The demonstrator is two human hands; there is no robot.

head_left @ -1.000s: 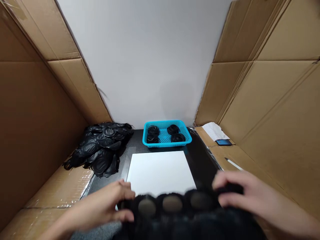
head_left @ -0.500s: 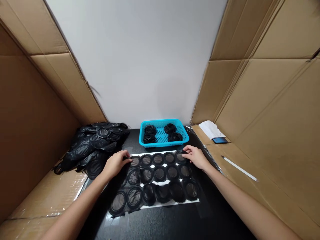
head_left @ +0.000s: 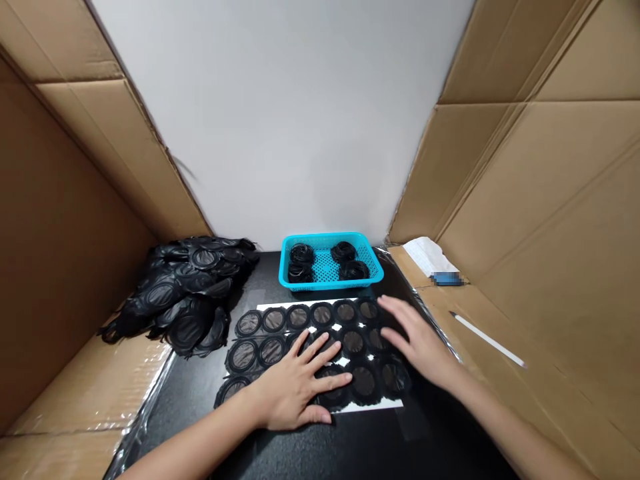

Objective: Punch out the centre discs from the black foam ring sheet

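Observation:
A dark sheet of joined black rings with thin film inside them (head_left: pixel 363 381) lies in three rows over a white sheet (head_left: pixel 381 405). My left hand (head_left: pixel 299 381) rests spread across the middle and lower rows, hiding several rings under its palm and fingers. At the sheet's right edge is my right hand (head_left: pixel 417 341), open, its fingertips over the end rings of the upper and middle rows. Nothing is gripped in either hand.
Behind the sheet stands a blue basket (head_left: pixel 330 287) with several black ring bundles. A pile of black ring sheets (head_left: pixel 187 287) lies at left. On the cardboard at right are a white pen-like stick (head_left: pixel 490 340), a paper (head_left: pixel 426 257) and a blurred blue object (head_left: pixel 447 279). Cardboard walls flank the table.
My left hand has moved from the sheet's upper left corner to flat on its middle. My right hand has shifted toward the right edge and its fingers have opened. The film lies flatter.

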